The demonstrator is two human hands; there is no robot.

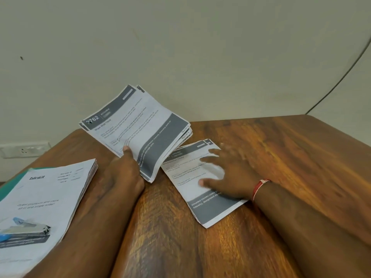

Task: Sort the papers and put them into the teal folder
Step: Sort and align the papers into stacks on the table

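A person's two bare forearms reach over a brown, glossy wooden table (281,157). At the far left edge lies the teal folder (12,182), of which only a thin strip shows. A thick stack of white printed sheets headed "blinkit" (46,193) rests on top of it.

To the right of the folder, the left hand (124,167) grips a bundle of grey-banded white instruction sheets (140,121). Its thumb is pressed on the top page, its fingers are hidden beneath, and the bundle tilts up off the table.

Further right of the folder, the right hand (230,173) lies spread flat, fingers apart, on a thin pile of similar grey-banded sheets (188,189) lying on the wood. That hand is blurred. A red thread band (261,187) circles its wrist.

The step in hand appears to be dealing sheets from the held bundle onto sorted piles. To do it well:
- Slide one page at a time.
- Read its heading.
- Press the flat pile down so its edges stay square.

Counted, there are three groups of paper, one folder and two hands. The sheets in each group cannot be counted.
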